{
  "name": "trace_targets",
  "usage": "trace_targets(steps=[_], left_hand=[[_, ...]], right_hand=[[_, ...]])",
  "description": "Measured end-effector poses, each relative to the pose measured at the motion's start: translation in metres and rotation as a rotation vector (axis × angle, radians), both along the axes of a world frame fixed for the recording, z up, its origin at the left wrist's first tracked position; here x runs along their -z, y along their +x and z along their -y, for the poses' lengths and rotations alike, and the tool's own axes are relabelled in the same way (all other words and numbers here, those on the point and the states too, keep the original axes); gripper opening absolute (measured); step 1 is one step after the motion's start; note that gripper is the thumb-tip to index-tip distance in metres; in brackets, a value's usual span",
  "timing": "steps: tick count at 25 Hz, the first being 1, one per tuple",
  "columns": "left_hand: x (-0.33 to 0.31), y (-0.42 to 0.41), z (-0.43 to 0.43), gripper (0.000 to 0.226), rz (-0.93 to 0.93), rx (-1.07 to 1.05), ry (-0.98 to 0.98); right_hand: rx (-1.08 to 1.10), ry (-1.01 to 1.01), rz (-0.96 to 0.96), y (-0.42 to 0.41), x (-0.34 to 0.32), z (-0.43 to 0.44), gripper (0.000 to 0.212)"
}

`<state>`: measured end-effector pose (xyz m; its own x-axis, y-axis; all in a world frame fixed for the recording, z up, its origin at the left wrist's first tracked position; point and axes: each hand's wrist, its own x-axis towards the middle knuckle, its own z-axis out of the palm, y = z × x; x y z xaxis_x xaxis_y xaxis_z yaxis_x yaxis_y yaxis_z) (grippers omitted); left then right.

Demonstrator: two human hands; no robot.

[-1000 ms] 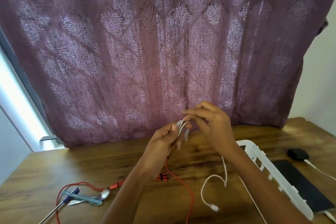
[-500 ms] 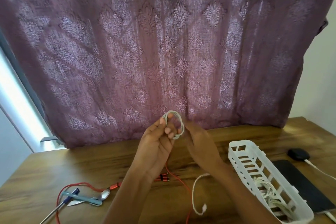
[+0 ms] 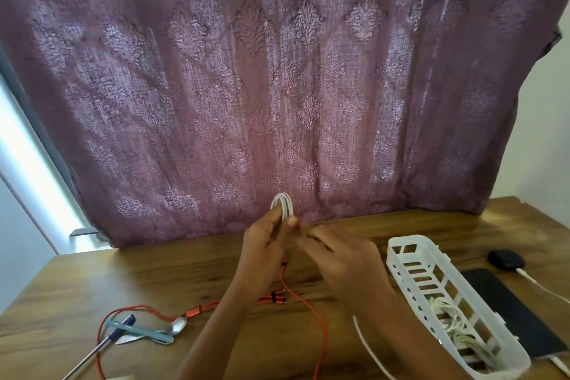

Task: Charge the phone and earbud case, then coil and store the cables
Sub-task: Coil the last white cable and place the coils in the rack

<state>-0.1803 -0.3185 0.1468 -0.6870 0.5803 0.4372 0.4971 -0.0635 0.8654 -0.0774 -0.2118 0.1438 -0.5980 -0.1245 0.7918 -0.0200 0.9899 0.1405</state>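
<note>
My left hand (image 3: 265,244) pinches a small coil of white cable (image 3: 283,205) held upright above the wooden table (image 3: 92,281). My right hand (image 3: 342,259) is just to its right, fingers curled near the cable; its grip is blurred. A loose stretch of the white cable trails below my right forearm. A white slotted basket (image 3: 410,259) at right holds coiled white cables. The black phone (image 3: 512,315) and black earbud case (image 3: 505,258) lie right of it, each with a white cable plugged in.
An orange multi-head cable (image 3: 308,308) loops across the table under my arms. At the lower left lie a spoon (image 3: 177,325), a pen and a metal rod. A purple patterned curtain (image 3: 277,86) hangs behind the table.
The coil has turned more edge-on and sits higher in my left hand. My right hand moved down and right, drawing the loose tail; the free end has slid out of view.
</note>
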Motion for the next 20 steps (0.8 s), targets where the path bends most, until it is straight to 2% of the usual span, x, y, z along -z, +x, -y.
trace_targets(steps=[2,5,8,10,12,17,20], left_hand=[[0.005,0.001,0.002,0.018,-0.009,0.103,-0.078],[-0.004,0.011,0.005,0.027,0.116,0.229,-0.132],[-0.016,0.022,0.008,0.033,0.24,0.315,-0.161],[-0.027,0.029,0.009,0.037,0.392,0.395,-0.084],[-0.037,0.032,0.009,0.038,0.515,0.451,0.018],[-0.044,0.031,0.003,0.035,0.677,0.476,0.236],[-0.045,0.029,0.002,0.032,0.786,0.434,0.364]], right_hand=[[-0.05,-0.002,-0.06,0.002,-0.014,-0.009,0.005],[-0.105,-0.013,-0.085,0.003,-0.029,-0.025,0.003],[-0.141,-0.074,-0.095,-0.001,-0.042,-0.04,0.015],[-0.191,-0.153,-0.097,-0.006,-0.045,-0.045,0.019],[-0.237,-0.298,-0.085,-0.013,-0.04,-0.049,0.022],[-0.261,-0.636,-0.043,-0.02,-0.025,-0.04,0.028],[-0.296,-0.947,0.043,-0.017,-0.019,-0.024,0.03]])
